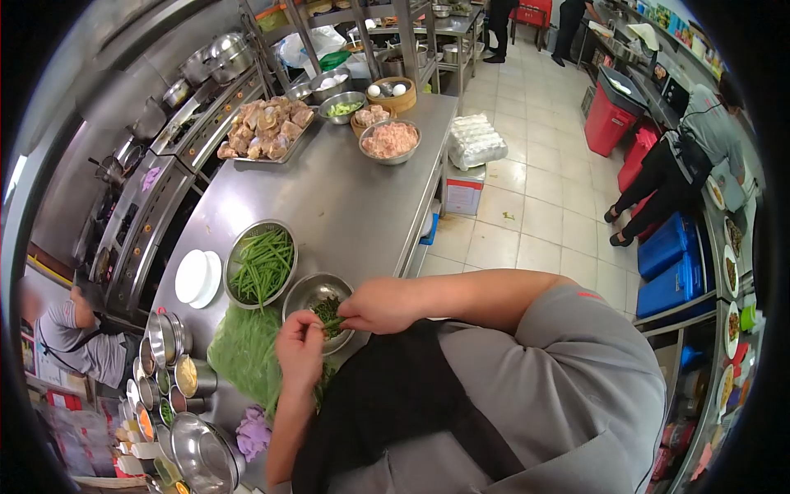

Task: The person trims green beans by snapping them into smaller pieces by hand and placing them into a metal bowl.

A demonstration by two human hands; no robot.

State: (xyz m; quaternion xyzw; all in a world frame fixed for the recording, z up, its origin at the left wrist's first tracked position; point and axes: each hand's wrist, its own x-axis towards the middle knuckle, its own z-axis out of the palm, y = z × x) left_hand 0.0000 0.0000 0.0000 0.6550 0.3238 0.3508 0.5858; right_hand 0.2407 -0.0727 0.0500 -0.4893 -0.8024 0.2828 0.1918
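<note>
Bowl (309, 288): metal, on the table (337, 214); the hands cover part of its near rim, and the dark green bits (327, 307) inside show only in patches (too small to make out singly).
Strand (333, 320): thin and green, held above the bowl; its ends vanish into the fingers (a bean by its look, though I cannot be sure).
Right hand (380, 305): at the bowl's right side in the view, forearm nearly level across the frame, back of the hand up, fingertips pinching the strand; the curled fingers are mostly hidden.
Left hand (299, 346): at the bowl's lower edge in the view, forearm rising from below, thumb and fingertips pinched at the strand's other end; its wrist stands beside the bag.
Beans (263, 265): a heap of long green ones, in a wider vessel just up and left of the bowl.
Bag (245, 350): clear, greenish, below and left of the bowl; its contents are blurred, and the left forearm hides one side.
White discs (192, 277): two, overlapping, left of the bowl, beyond the beans.
Mince (390, 140): pink, heaped in a dish well above the bowl in the view.
</note>
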